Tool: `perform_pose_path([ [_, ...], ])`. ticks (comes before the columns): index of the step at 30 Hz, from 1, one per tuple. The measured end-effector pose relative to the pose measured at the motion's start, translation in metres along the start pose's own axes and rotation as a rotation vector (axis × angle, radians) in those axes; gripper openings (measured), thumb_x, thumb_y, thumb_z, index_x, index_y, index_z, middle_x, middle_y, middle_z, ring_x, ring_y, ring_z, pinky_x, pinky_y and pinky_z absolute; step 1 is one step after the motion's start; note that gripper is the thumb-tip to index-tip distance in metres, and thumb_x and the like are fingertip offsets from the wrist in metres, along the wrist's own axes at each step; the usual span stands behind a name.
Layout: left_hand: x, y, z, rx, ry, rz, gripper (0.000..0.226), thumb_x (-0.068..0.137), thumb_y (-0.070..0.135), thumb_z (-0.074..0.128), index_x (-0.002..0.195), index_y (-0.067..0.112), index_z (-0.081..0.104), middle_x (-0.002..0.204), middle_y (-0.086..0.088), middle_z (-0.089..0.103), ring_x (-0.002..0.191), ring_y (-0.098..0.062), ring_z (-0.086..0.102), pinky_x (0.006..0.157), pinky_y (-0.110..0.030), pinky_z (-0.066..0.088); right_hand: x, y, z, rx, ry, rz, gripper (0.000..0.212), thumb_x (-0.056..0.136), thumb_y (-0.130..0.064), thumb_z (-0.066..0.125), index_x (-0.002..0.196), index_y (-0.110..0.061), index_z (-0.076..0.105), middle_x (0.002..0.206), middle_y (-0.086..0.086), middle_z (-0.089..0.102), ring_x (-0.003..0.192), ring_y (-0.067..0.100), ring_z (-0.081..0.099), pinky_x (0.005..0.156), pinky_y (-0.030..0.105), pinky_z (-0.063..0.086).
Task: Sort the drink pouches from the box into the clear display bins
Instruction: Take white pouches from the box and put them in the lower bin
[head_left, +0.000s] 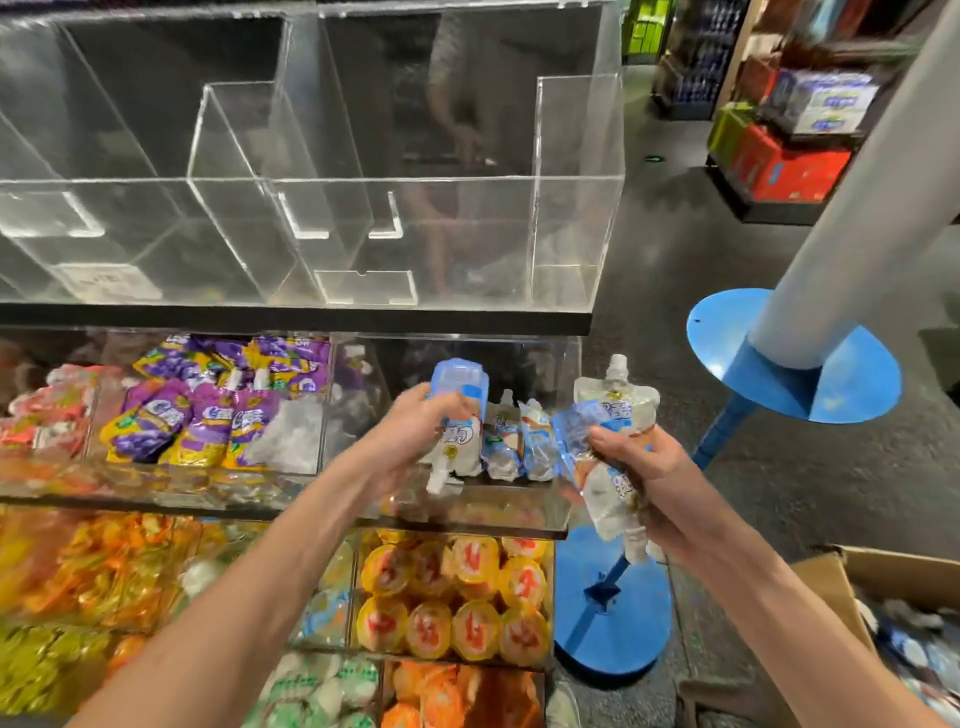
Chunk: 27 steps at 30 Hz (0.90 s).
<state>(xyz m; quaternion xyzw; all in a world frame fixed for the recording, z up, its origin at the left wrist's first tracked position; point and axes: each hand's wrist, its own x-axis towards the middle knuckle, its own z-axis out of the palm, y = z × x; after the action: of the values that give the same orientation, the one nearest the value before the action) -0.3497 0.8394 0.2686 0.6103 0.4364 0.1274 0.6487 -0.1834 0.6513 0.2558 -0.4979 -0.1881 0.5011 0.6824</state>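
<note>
My left hand (415, 431) grips a blue-and-white drink pouch (458, 405) held upside down, spout pointing down, over the right clear bin (519, 512) of the middle shelf. Two similar pouches (519, 441) stand inside that bin. My right hand (636, 467) is closed on several blue-and-white pouches (613, 410), one with its white cap up, another hanging spout down, just right of the bin. The cardboard box (883, 577) with more pouches sits at the lower right.
Purple pouches (208, 415) fill the neighbouring bin; red packs lie further left. The top shelf's clear bins (311, 218) hold nothing. Lower bins hold yellow jelly cups (457, 603) and orange packs. A white pillar with a blue stand (789, 358) rises to the right.
</note>
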Motion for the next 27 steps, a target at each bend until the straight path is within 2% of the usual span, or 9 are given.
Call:
perform_pose_path([
  [3, 0.037, 0.007, 0.006, 0.502, 0.007, 0.212, 0.029, 0.063, 0.034, 0.075, 0.09, 0.026, 0.067, 0.081, 0.003, 0.069, 0.07, -0.011, 0.059, 0.066, -0.03, 0.046, 0.014, -0.006, -0.008, -0.054, -0.006, -0.022, 0.043, 0.08, -0.012, 0.071, 0.12, -0.001, 0.056, 0.088, 0.014, 0.069, 0.077, 0.027, 0.067, 0.087, 0.055, 0.053],
  [6, 0.067, 0.0, 0.022, 1.048, -0.154, 0.388, 0.018, 0.073, 0.028, 0.08, 0.084, 0.019, 0.07, 0.074, 0.0, 0.067, 0.07, -0.016, 0.059, 0.064, -0.031, 0.041, 0.024, -0.009, -0.013, -0.055, 0.032, 0.006, 0.047, 0.076, -0.01, 0.072, 0.12, -0.005, 0.057, 0.095, 0.015, 0.071, 0.086, 0.031, 0.067, 0.091, 0.059, 0.052],
  [8, 0.077, -0.01, 0.04, 1.282, -0.325, 0.449, 0.02, 0.076, 0.027, 0.079, 0.083, 0.012, 0.067, 0.077, -0.006, 0.066, 0.071, -0.023, 0.057, 0.063, -0.034, 0.041, 0.025, -0.01, -0.015, -0.069, 0.041, 0.026, 0.048, 0.077, -0.011, 0.073, 0.122, -0.006, 0.057, 0.096, 0.014, 0.071, 0.087, 0.03, 0.068, 0.087, 0.053, 0.056],
  [10, 0.087, -0.024, 0.052, 1.423, -0.466, 0.436, 0.022, 0.084, 0.025, 0.073, 0.093, 0.007, 0.066, 0.089, -0.012, 0.067, 0.075, -0.026, 0.056, 0.063, -0.034, 0.042, 0.025, -0.011, -0.018, -0.116, 0.08, 0.036, 0.051, 0.078, -0.013, 0.076, 0.124, -0.004, 0.056, 0.092, 0.014, 0.069, 0.08, 0.027, 0.068, 0.073, 0.041, 0.059],
  [14, 0.11, -0.059, 0.058, 1.726, -0.536, 0.608, 0.02, 0.094, 0.013, 0.055, 0.109, 0.006, 0.065, 0.103, -0.013, 0.066, 0.089, -0.031, 0.064, 0.073, -0.037, 0.052, 0.019, -0.01, -0.022, -0.132, 0.146, 0.043, 0.05, 0.079, -0.012, 0.077, 0.124, -0.006, 0.056, 0.093, 0.016, 0.071, 0.079, 0.029, 0.07, 0.064, 0.034, 0.057],
  [18, 0.13, -0.066, 0.057, 1.932, -0.633, 0.867, 0.034, 0.097, 0.032, 0.057, 0.12, 0.006, 0.061, 0.129, -0.011, 0.056, 0.104, -0.032, 0.058, 0.081, -0.039, 0.052, 0.004, -0.002, -0.015, -0.111, 0.187, 0.018, 0.039, 0.086, -0.007, 0.071, 0.123, -0.008, 0.058, 0.104, 0.022, 0.071, 0.088, 0.034, 0.071, 0.068, 0.034, 0.058],
  [20, 0.135, -0.064, 0.06, 1.976, -0.629, 1.003, 0.044, 0.098, 0.038, 0.056, 0.126, 0.005, 0.052, 0.128, -0.014, 0.051, 0.109, -0.033, 0.054, 0.075, -0.043, 0.054, 0.0, -0.001, -0.01, -0.11, 0.2, 0.002, 0.037, 0.087, -0.004, 0.069, 0.122, -0.007, 0.059, 0.106, 0.023, 0.071, 0.09, 0.033, 0.071, 0.069, 0.033, 0.058],
  [23, 0.14, -0.065, 0.06, 1.917, -0.585, 1.035, 0.048, 0.1, 0.041, 0.051, 0.131, 0.01, 0.031, 0.115, -0.011, 0.052, 0.098, -0.029, 0.053, 0.068, -0.043, 0.053, -0.003, 0.005, -0.006, -0.098, 0.266, 0.004, 0.041, 0.083, -0.005, 0.072, 0.122, -0.007, 0.059, 0.105, 0.019, 0.073, 0.093, 0.033, 0.072, 0.07, 0.033, 0.058],
  [27, 0.145, -0.068, 0.062, 1.949, -0.637, 1.008, 0.046, 0.095, 0.05, 0.054, 0.11, 0.007, 0.059, 0.105, -0.009, 0.058, 0.095, -0.031, 0.06, 0.064, -0.039, 0.048, -0.004, 0.011, 0.0, -0.116, 0.307, -0.001, 0.051, 0.074, -0.011, 0.078, 0.121, -0.007, 0.06, 0.102, 0.014, 0.074, 0.093, 0.029, 0.073, 0.069, 0.03, 0.058],
])
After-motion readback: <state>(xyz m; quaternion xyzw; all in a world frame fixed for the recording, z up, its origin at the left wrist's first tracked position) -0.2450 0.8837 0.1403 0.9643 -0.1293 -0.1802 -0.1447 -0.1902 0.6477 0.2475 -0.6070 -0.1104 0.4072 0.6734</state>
